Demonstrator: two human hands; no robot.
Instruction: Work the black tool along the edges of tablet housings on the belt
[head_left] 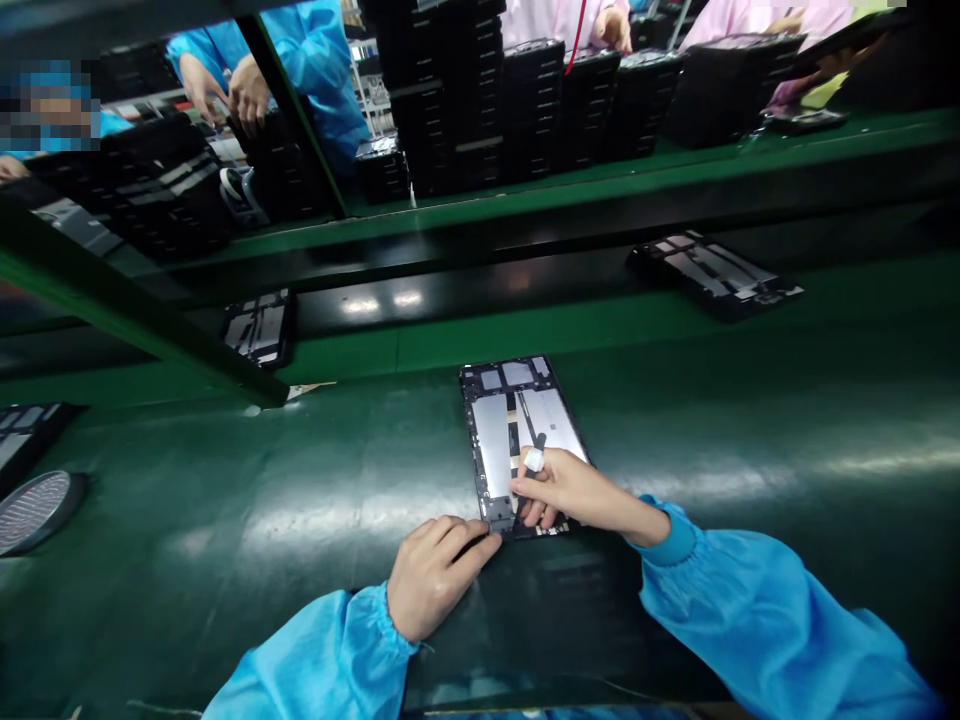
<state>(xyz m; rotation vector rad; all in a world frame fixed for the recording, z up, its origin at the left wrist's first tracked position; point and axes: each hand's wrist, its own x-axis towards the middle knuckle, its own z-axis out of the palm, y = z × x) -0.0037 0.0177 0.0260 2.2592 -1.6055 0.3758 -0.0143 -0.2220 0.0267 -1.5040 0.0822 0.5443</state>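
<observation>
An opened tablet chassis (pixel 501 420) with silver metal plates lies flat on the green work surface (pixel 262 520) in front of me. My left hand (pixel 435 575), in a blue sleeve, is curled with its fingertips pressing the chassis's near left corner. My right hand (pixel 562 488) rests on the chassis's near right part, fingers bent and pinched together, with a white cot on one fingertip. Whether the right fingers hold anything is not visible.
Two more open chassis lie on the dark conveyor belt: one (pixel 259 328) at left and one (pixel 712 272) at right. Stacks of black trays (pixel 525 100) line the far shelf, where other people in blue and pink sleeves work. A round mesh disc (pixel 34 508) sits at far left.
</observation>
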